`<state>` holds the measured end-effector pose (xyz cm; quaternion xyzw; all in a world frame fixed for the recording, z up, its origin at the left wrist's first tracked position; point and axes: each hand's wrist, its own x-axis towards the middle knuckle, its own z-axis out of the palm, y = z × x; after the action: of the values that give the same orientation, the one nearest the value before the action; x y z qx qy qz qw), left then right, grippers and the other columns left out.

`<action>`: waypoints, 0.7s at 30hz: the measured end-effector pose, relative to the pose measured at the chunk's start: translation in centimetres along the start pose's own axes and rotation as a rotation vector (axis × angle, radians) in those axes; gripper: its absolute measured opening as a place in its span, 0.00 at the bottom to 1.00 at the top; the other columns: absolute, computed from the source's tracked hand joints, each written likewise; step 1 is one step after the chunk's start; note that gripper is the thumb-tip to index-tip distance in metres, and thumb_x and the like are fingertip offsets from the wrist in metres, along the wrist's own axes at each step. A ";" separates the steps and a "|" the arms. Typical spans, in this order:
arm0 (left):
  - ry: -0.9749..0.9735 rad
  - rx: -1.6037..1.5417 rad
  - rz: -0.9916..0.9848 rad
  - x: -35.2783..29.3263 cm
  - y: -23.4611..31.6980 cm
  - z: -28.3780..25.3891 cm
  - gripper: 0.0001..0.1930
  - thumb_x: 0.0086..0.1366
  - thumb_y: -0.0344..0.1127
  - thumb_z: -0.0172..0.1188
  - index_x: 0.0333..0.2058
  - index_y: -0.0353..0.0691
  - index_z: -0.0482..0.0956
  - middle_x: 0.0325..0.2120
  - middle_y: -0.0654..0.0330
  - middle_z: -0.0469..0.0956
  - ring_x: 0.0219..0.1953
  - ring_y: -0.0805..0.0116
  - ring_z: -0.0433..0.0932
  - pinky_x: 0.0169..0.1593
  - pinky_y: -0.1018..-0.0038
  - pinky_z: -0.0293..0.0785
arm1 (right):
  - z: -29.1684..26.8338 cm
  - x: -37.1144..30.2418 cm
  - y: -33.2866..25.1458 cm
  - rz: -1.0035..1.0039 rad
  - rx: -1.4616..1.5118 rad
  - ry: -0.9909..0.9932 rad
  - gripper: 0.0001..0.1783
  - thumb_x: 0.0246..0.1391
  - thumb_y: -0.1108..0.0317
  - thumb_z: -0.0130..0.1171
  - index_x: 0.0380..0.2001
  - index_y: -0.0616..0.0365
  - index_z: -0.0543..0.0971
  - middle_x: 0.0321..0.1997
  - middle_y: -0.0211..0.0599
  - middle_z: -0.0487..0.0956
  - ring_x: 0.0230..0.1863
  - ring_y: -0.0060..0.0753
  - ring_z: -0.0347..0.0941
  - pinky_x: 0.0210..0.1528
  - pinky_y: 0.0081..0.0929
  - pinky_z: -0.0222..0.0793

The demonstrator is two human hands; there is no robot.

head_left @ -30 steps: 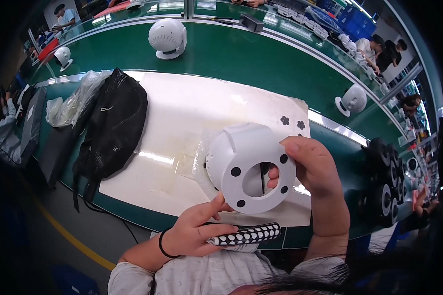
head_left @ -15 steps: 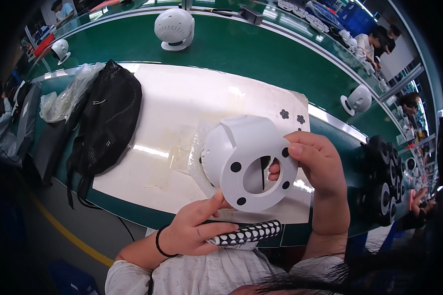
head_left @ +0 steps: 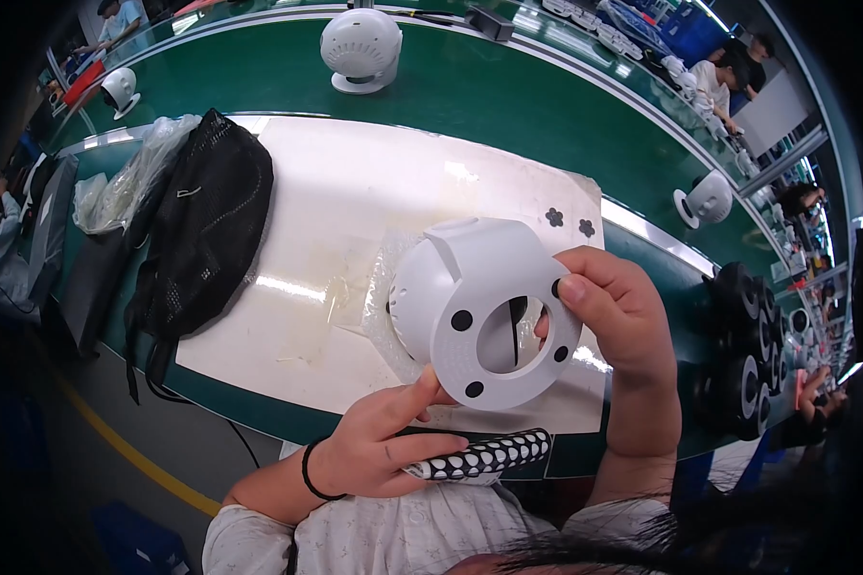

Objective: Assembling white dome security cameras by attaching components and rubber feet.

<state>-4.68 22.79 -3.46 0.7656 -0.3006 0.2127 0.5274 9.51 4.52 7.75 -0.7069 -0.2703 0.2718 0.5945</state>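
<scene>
A white rounded device [head_left: 422, 297] lies tilted on bubble wrap [head_left: 382, 307], its ring-shaped base [head_left: 441, 359] turned toward me. Several round black pads sit around the ring's face. My right hand [head_left: 614, 311] grips the ring's right rim, thumb over the upper-right pad and fingers reaching behind, seen partly through the hole. My left hand [head_left: 379, 436] steadies the ring's lower left edge with thumb and forefinger. Its other fingers hold a curled sheet of black and white dots [head_left: 484, 454] below the base.
A black mesh bag [head_left: 206, 220] and clear plastic [head_left: 134, 177] lie left on the white mat [head_left: 307, 182]. Similar white devices [head_left: 361, 53] stand on the green belt [head_left: 470, 81]. Black round parts [head_left: 738, 383] are stacked at right. Other people work farther off.
The white devices on the green belt have shifted slightly right. Both hands keep their hold, and the ring has barely moved. The whole view has shifted a little.
</scene>
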 end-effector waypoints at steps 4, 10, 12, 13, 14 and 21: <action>0.000 0.013 0.019 0.1 0.0 0.0 0.16 0.42 0.30 0.59 0.35 0.42 0.78 0.58 0.47 0.47 0.44 0.57 0.72 0.34 0.75 0.70 | -0.1 0.0 0.0 0.008 -0.012 -0.002 0.13 0.54 0.66 0.45 0.34 0.66 0.73 0.23 0.30 0.75 0.26 0.15 0.69 0.30 0.12 0.63; -0.004 0.005 0.018 0.2 0.1 -0.1 0.16 0.43 0.29 0.58 0.36 0.42 0.77 0.58 0.46 0.48 0.43 0.56 0.73 0.34 0.75 0.71 | -0.1 0.1 0.2 0.011 -0.017 0.006 0.13 0.54 0.66 0.46 0.34 0.66 0.73 0.23 0.29 0.75 0.26 0.14 0.68 0.29 0.12 0.62; -0.001 -0.004 0.013 0.2 0.1 -0.1 0.16 0.43 0.29 0.58 0.35 0.41 0.77 0.58 0.46 0.48 0.43 0.56 0.73 0.34 0.75 0.71 | -0.1 0.2 0.2 0.017 -0.009 0.003 0.13 0.54 0.66 0.46 0.34 0.66 0.73 0.23 0.29 0.75 0.26 0.14 0.68 0.29 0.12 0.62; 0.001 -0.012 0.009 0.2 0.1 -0.1 0.16 0.43 0.29 0.58 0.35 0.41 0.77 0.58 0.46 0.48 0.43 0.56 0.73 0.33 0.75 0.71 | -0.1 0.2 0.2 0.022 0.007 -0.001 0.12 0.53 0.67 0.47 0.34 0.66 0.73 0.23 0.29 0.75 0.25 0.14 0.68 0.28 0.11 0.62; 0.001 -0.013 0.009 0.2 0.1 0.0 0.16 0.43 0.29 0.58 0.35 0.41 0.77 0.58 0.46 0.48 0.43 0.56 0.73 0.33 0.75 0.71 | -0.1 0.2 0.2 0.028 0.024 -0.004 0.12 0.53 0.67 0.48 0.35 0.66 0.73 0.23 0.29 0.75 0.25 0.14 0.68 0.28 0.11 0.62; 0.006 -0.024 0.023 0.2 0.0 0.0 0.16 0.42 0.28 0.57 0.35 0.41 0.77 0.58 0.46 0.48 0.43 0.56 0.73 0.34 0.75 0.71 | 0.1 0.2 0.0 0.025 0.021 0.018 0.11 0.52 0.69 0.48 0.35 0.66 0.73 0.23 0.28 0.74 0.25 0.13 0.68 0.27 0.10 0.62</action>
<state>-4.51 22.75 -3.34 0.7552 -0.3102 0.2174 0.5349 9.60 4.75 7.70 -0.7062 -0.2531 0.2759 0.6009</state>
